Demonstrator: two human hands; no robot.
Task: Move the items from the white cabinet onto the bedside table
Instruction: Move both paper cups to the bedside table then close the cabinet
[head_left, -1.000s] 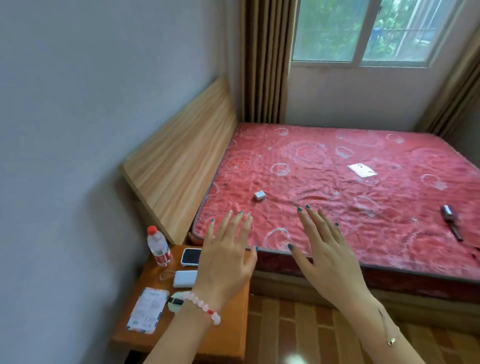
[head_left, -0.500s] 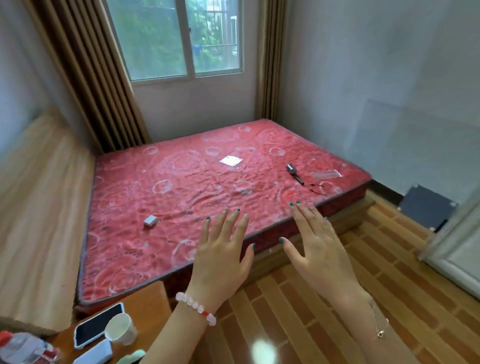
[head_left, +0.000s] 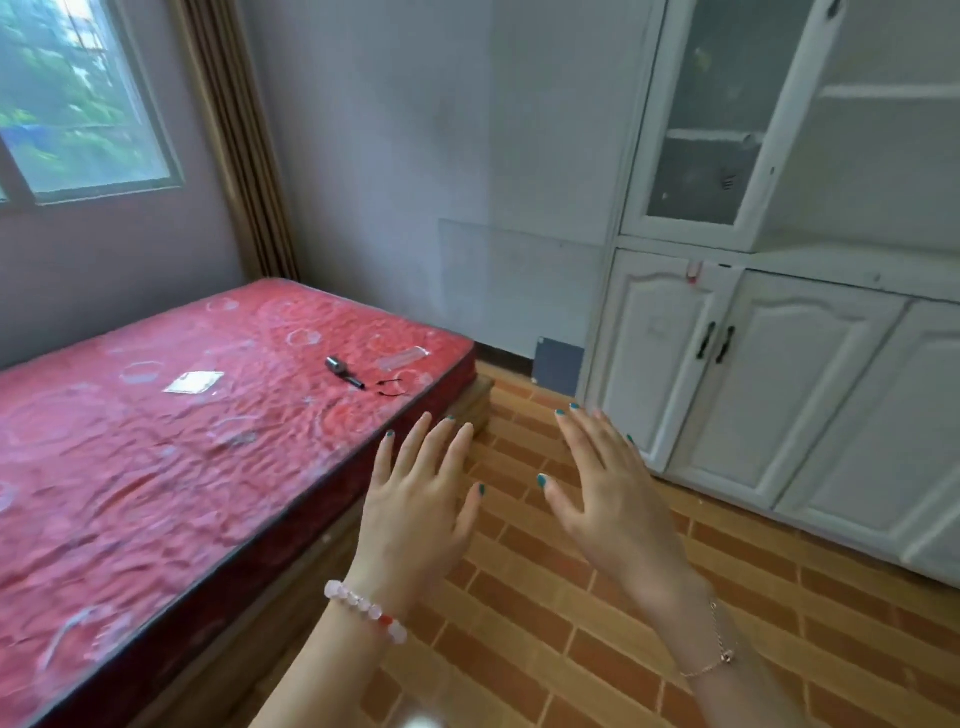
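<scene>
The tall white wooden cabinet (head_left: 779, 374) stands against the right-hand wall, at the right of the view. Its lower section has closed panelled doors, and two black handles (head_left: 716, 343) sit side by side on the left pair. Its upper section has one frosted glass door (head_left: 706, 119) with open shelves to the right of it. What lies behind the glass is too blurred to identify. The left hand (head_left: 415, 509), with a pink bead bracelet (head_left: 363, 610) at the wrist, is raised palm-down with straight, released fingers and grasps nothing. The right hand (head_left: 608, 499), with a thin chain bracelet (head_left: 722, 644), is also spread, released and holding nothing, its fingers pointing toward the cabinet doors. Both hands hover over the brown brick-pattern tiled floor (head_left: 571, 649), between the cabinet and the long edge of the red patterned mattress (head_left: 156, 467). Near the far corner of the mattress lie a small dark metal cylinder (head_left: 343, 371), a thin black cord (head_left: 392, 387) and a clear plastic piece (head_left: 402, 358). A flat white packet (head_left: 193, 382) lies further in. A dark grey panel (head_left: 558, 364) leans at the foot of the grey wall beside the cabinet. A window (head_left: 78, 104) with a brown curtain (head_left: 234, 140) occupies the far left.
</scene>
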